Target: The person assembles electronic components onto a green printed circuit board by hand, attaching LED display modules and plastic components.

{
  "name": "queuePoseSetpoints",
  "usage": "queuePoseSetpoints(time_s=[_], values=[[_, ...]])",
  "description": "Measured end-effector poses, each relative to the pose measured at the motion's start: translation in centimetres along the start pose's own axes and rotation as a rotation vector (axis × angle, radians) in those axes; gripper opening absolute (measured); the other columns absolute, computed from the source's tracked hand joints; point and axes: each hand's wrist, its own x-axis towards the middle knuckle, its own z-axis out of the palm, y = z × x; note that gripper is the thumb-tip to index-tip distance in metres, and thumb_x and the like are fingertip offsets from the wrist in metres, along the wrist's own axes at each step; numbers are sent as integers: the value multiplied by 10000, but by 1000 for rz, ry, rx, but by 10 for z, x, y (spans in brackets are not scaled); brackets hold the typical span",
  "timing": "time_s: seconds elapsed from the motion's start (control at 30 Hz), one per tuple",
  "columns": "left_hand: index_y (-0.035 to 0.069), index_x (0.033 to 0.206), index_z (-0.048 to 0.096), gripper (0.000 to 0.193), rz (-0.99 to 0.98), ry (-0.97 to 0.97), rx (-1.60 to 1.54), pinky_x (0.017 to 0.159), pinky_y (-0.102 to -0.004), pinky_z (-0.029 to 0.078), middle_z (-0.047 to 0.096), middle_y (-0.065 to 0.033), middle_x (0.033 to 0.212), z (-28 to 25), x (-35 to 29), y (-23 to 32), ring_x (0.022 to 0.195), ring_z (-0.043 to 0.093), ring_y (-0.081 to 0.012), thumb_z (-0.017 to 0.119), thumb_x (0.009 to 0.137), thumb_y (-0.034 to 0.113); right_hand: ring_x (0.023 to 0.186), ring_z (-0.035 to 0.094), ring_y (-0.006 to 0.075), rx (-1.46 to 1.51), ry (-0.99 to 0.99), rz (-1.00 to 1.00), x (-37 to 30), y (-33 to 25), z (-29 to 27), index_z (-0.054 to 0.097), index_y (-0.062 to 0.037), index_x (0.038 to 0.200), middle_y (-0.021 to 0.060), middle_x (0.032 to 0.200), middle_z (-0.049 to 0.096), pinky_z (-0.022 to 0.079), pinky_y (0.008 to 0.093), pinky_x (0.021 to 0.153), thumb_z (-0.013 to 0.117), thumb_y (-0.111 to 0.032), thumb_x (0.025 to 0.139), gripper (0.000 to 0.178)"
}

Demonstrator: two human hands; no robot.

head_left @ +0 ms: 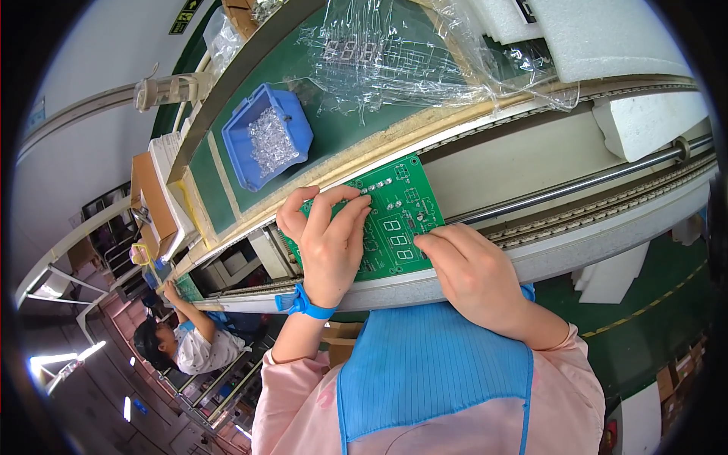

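A green circuit board (422, 262) with white printed outlines lies across the rails of the conveyor in front of me. Small clear parts, apparently LEDs (377, 184), stand in a row near its far edge, and a few other small components sit on its right half. Over the board's left part is my left hand (326, 239), fingers bent and tips pinched together near that row. My right hand (474, 273) reaches over the near right edge, its fingertips closed low against the board beside the printed digit outlines. Whatever either pinch holds is hidden by the fingers.
Beyond the conveyor, a blue bin (241, 142) of small clear parts stands on the green bench (326, 144). Clear plastic wrap (425, 68) covers display modules there. White foam (607, 38) lies far right. Another person (189, 341) works at the line on the left.
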Motion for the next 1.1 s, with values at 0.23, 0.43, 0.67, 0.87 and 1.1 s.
queuePoseSetpoints(time_s=[0.23, 0.43, 0.67, 0.87, 1.1], values=[[132, 941, 745, 220, -34, 62, -20, 966, -422, 320, 659, 34, 1078, -1, 1, 7, 1102, 480, -290, 812, 736, 92, 866, 639, 234, 11, 29, -8, -2, 0, 1, 625, 13, 1049, 98, 941, 615, 555, 327, 706, 646, -16, 758, 294], [122, 1039, 686, 408, -114, 57, -73, 984, -424, 323, 629, -33, 1064, -6, -4, 14, 1101, 471, -302, 872, 678, 163, 812, 660, 218, 279, 201, -6, -5, 5, -8, 629, 20, 1093, 125, 960, 672, 553, 309, 725, 642, 68, 851, 246], [109, 1385, 524, 837, -154, -111, -33, 1078, -483, 255, 432, -132, 1418, -10, -21, 30, 1269, 321, -393, 884, 667, 343, 800, 641, 130, 981, 487, 321, -22, 7, -43, 590, 34, 1110, 160, 1014, 699, 533, 254, 728, 535, 13, 990, 134], [105, 1368, 537, 824, -180, -71, -48, 1080, -492, 267, 430, -125, 1434, -3, -25, 26, 1290, 311, -399, 884, 663, 353, 821, 638, 125, 730, 580, 347, -22, 8, -56, 591, 16, 1034, 152, 1015, 712, 526, 263, 744, 543, 0, 986, 70], [105, 1370, 532, 865, -198, -10, -39, 1087, -485, 266, 458, -119, 1400, -2, -31, 25, 1290, 325, -364, 882, 647, 426, 828, 650, 355, 65, -89, 142, 4, 14, -56, 614, -12, 933, 148, 962, 700, 515, 422, 728, 629, 0, 864, 72]])
